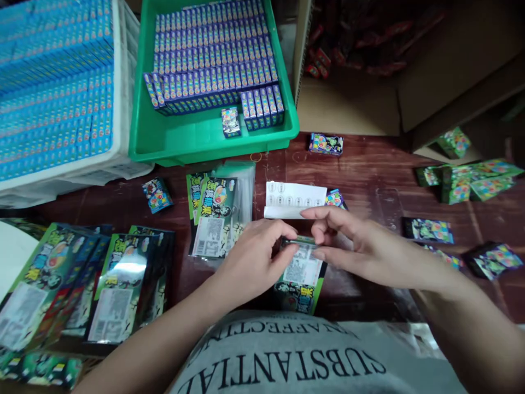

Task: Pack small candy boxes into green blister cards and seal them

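My left hand [254,257] and my right hand [348,243] meet over a green and black printed packet [301,276] lying on the dark red table. Both hands pinch the packet's top edge, fingers curled closed on it. A white barcode label shows on the packet's face. Just beyond my fingers lies a white sheet of small round stickers [293,200], with a small colourful box [335,198] beside it.
A green tray [197,137] of blue boxes stands at the back, a white crate [118,109] of the same boxes at left. Filled packets [115,284] pile at the left, more [217,219] lie centre. Loose small boxes [426,230] and flattened green ones [467,183] scatter right. An open carton [348,104] sits behind.
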`<action>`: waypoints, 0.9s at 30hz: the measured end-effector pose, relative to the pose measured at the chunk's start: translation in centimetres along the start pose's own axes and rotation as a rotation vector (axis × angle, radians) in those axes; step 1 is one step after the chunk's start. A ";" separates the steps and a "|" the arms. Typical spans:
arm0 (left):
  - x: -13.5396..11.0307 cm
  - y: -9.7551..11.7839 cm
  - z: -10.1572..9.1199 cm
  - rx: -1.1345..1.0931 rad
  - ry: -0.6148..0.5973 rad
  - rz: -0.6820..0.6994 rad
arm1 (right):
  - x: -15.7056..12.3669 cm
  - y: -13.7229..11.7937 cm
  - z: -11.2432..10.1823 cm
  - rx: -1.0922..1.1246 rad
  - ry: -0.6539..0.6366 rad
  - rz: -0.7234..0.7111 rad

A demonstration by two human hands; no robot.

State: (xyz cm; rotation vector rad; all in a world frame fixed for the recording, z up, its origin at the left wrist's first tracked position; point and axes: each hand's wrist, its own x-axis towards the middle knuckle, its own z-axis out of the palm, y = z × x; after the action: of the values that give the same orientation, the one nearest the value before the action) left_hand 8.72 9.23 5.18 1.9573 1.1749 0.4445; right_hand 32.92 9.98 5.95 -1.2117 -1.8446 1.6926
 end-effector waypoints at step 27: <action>-3.5 -3.5 -5.9 -0.511 0.082 -0.175 | -7.3 4.0 6.9 0.257 1.014 -0.079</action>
State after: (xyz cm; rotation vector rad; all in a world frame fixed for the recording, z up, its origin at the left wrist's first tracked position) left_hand 1.18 9.78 6.43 1.3983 1.1365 0.6635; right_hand 33.30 -0.30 2.70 -1.4559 -0.9973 0.9105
